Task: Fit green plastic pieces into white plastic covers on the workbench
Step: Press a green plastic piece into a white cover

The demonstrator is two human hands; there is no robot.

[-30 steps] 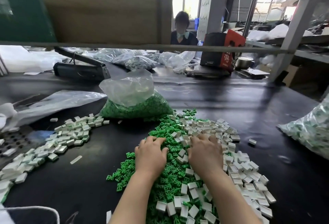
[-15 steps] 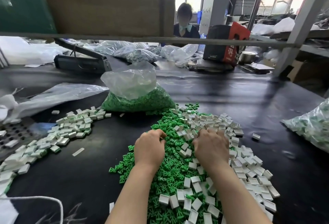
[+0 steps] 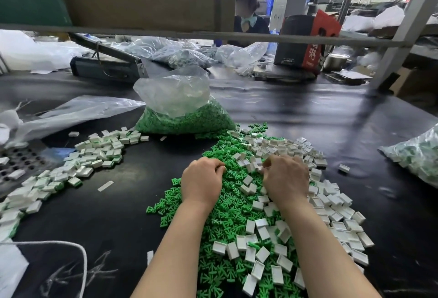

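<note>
The table (image 3: 296, 113) is a broad sheet of dark, slightly glossy material that looks smooth, so small parts should slide on it readily and can be raked together. It stands in a workshop with a metal frame overhead, and another person (image 3: 246, 13) sits beyond its far edge among clear bags. A plastic bag of green pieces (image 3: 182, 117) slumps open at mid-table, and a second bag (image 3: 417, 153) lies at the right edge. To the left curves a band of finished pieces (image 3: 94, 155), white with green showing. Directly in front lies the working heap: green plastic pieces (image 3: 220, 212) on the left side, white plastic covers (image 3: 331, 198) on the right, mixed where they meet. Both kinds look light, rigid and small, probably moulded plastic, unlikely to break but easy to scatter; each is best pinched by its edges between thumb and fingertip. The left hand (image 3: 201, 179) rests on the green heap with fingers curled under, and whether it holds a piece I cannot tell. The right hand (image 3: 286, 179) sits on the covers, fingers likewise curled, its catch equally hidden.
</note>
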